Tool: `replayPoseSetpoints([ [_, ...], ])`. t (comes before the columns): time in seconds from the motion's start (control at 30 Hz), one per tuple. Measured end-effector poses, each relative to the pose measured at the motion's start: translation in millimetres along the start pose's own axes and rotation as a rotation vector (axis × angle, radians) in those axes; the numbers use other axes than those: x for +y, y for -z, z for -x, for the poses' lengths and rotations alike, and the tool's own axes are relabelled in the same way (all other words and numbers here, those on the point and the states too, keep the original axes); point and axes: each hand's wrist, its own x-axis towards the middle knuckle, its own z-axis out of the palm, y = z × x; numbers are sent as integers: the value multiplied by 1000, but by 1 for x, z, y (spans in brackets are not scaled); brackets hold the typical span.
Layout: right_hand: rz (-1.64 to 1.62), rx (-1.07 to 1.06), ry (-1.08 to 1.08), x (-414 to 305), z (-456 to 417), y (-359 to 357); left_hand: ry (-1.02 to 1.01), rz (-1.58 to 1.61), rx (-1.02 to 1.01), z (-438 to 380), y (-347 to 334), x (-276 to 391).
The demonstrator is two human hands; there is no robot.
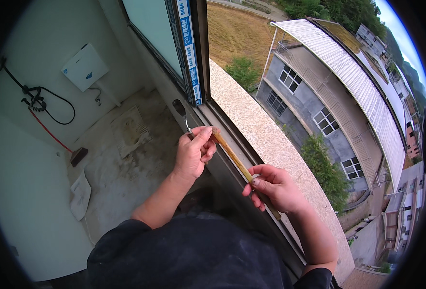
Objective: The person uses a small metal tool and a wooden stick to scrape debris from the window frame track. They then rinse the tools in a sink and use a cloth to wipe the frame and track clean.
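A slim wooden or bamboo stick (232, 155) slants above the window's sill track, its upper end at the fingertips of my left hand (194, 150). In that same hand is a metal spoon (179, 109) with a dark handle, its bowl pointing away from me; the fingers hide most of the handle. My right hand (276, 186) grips the stick near its middle between thumb and fingers, and the stick's lower end shows beyond the palm.
An open window frame (200, 54) with printed protective tape stands ahead, beside a stone outer ledge (249, 119). On the left are a squat toilet (130, 132), a wall-mounted cistern (85, 67), a black shower hose (59, 121) and a red-handled broom (78, 156).
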Motion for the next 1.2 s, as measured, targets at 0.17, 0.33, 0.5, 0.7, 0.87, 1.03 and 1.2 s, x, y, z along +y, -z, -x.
replayPoseSetpoints([
  [0.17,779,202,239,8,10,-3,1,-73,96,-12,2,-3],
  [0.33,1129,382,402,12,27,-17,59,-150,121,-34,22,5],
  [0.5,1523,529,623,-2,22,-24,215,-91,54,-50,39,11],
  [0.7,1566,493,631,-14,14,-40,264,-123,54,-65,47,15],
  [0.87,1467,566,550,-9,5,-24,192,-277,94,-65,37,19],
  [1.03,1465,620,475,-6,-13,-10,-229,-528,133,-80,55,11],
  [1.2,1461,524,488,-7,-47,3,-462,-698,197,-98,60,7],
])
